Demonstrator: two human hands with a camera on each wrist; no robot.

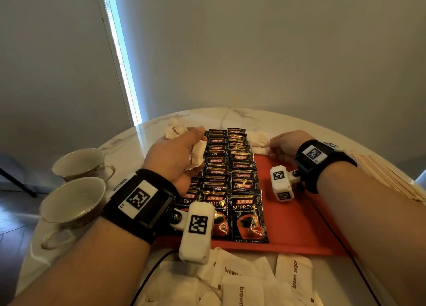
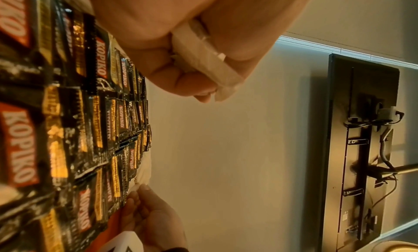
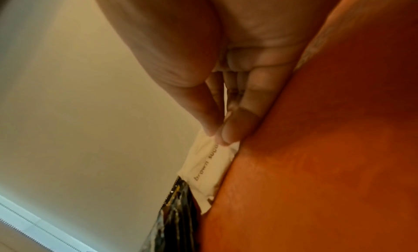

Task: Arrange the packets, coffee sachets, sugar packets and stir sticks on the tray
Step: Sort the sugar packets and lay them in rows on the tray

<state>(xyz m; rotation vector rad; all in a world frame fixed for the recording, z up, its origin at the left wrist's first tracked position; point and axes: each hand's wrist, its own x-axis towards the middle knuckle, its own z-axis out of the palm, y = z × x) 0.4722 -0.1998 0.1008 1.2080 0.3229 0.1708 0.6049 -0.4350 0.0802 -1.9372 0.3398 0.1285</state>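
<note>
An orange tray (image 1: 299,213) lies on the marble table, its left half covered by overlapping rows of black Kopiko coffee sachets (image 1: 230,167). My left hand (image 1: 177,153) hovers over the sachets' left side and grips a bunch of white brown sugar packets (image 1: 196,154), which also show in its fist as the packets (image 2: 203,59). My right hand (image 1: 283,145) is at the tray's far edge, where its fingertips (image 3: 228,130) pinch the end of one brown sugar packet (image 3: 210,168) lying next to the sachets. More sugar packets (image 1: 242,280) lie loose in front of the tray.
Two empty teacups (image 1: 76,190) stand at the table's left edge. Wooden stir sticks (image 1: 389,172) lie in a pile at the right, beyond my right forearm. A black cable (image 1: 147,275) crosses the near packets. A curtain and window strip are behind.
</note>
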